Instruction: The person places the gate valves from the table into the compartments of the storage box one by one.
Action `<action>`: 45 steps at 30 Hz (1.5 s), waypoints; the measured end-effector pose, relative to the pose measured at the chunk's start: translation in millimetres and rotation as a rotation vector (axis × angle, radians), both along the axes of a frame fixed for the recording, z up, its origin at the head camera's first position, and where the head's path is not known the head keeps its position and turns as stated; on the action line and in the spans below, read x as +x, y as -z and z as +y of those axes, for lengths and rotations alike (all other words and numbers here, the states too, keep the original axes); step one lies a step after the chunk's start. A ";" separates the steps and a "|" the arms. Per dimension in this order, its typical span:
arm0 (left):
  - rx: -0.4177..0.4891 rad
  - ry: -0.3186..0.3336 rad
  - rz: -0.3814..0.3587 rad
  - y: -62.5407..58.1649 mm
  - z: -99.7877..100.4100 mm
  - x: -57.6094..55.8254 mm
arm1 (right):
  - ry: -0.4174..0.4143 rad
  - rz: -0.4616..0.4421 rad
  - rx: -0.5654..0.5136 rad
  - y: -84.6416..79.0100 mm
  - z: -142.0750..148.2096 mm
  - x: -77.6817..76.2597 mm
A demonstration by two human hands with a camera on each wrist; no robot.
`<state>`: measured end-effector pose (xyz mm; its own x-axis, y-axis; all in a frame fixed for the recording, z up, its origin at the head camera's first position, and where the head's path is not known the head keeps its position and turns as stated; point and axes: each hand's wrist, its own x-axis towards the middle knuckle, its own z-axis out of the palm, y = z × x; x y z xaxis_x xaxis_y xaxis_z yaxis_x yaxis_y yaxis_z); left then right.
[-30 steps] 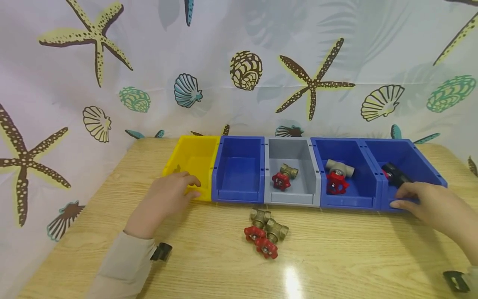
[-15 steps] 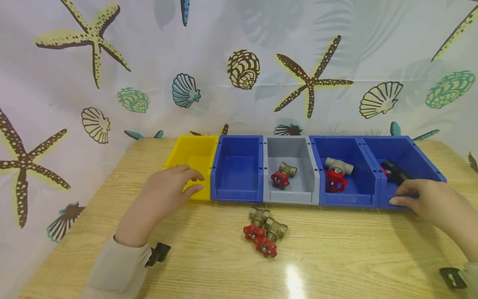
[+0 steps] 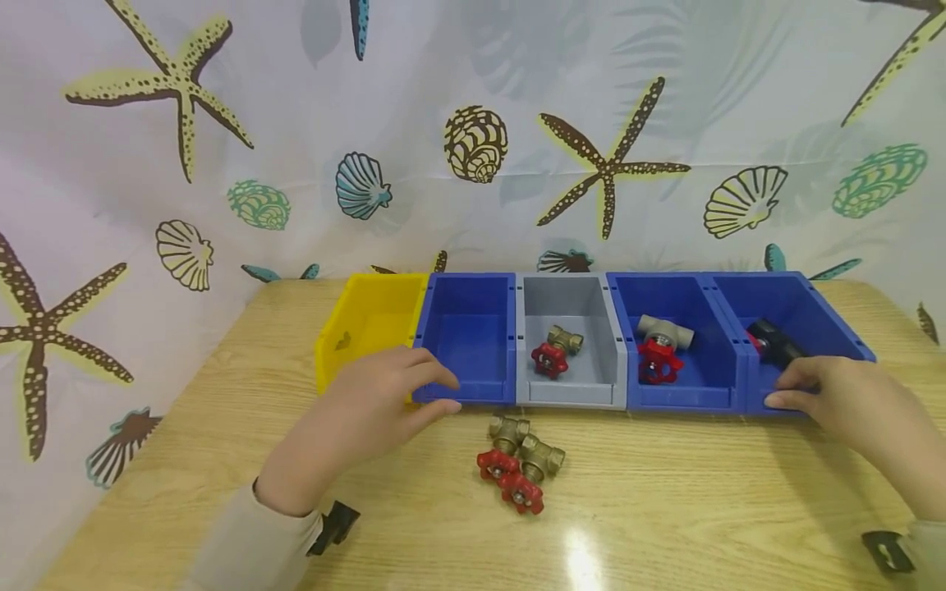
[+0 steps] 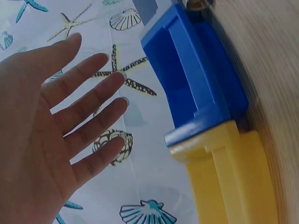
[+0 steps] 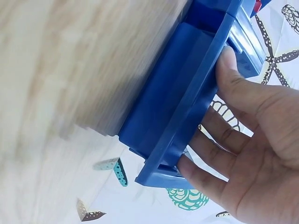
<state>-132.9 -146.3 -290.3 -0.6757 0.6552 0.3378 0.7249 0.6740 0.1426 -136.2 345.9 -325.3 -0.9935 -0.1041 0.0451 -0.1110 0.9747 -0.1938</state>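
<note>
My left hand [image 3: 369, 402] hovers, fingers extended and holding nothing, in front of the yellow bin [image 3: 384, 300] and its neighbouring blue bin [image 3: 464, 336]; the left wrist view confirms its spread fingers [image 4: 93, 95]. At the far right, my right hand [image 3: 850, 402] grips the front rim of the end blue bin [image 5: 161, 93], thumb on the lip and fingers behind it. That bin contains a black valve [image 3: 774, 341], partly hidden. On the table lie two brass valves with red handwheels, one valve [image 3: 508, 431] beside another valve [image 3: 541, 456].
A grey bin [image 3: 572, 396] mid-row holds a brass valve [image 3: 564, 338] with a red handwheel. In the blue bin [image 3: 683, 400] to its right is a beige valve [image 3: 665, 331]. A patterned curtain [image 3: 414, 74] hangs behind the wooden table [image 3: 665, 501].
My left hand has moved right, from over the yellow bin toward the blue bin beside it. The right hand stays at the end bin. The view has shifted slightly.
</note>
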 end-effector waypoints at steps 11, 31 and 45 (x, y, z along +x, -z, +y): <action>-0.043 0.090 -0.067 14.2 27.1 5.0 | -0.010 0.011 -0.012 1.9 0.5 -0.6; -0.287 0.227 -0.106 26.7 63.5 14.8 | -0.002 0.001 0.007 1.4 1.3 -1.0; -0.525 0.212 -0.170 24.3 91.3 12.4 | -0.001 0.009 -0.003 6.5 3.5 -3.7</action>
<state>-120.5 -54.9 -314.6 -0.5278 0.8323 -0.1695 0.8478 0.5285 -0.0450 -139.9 349.4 -331.8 -0.9930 -0.1049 0.0544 -0.1137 0.9740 -0.1960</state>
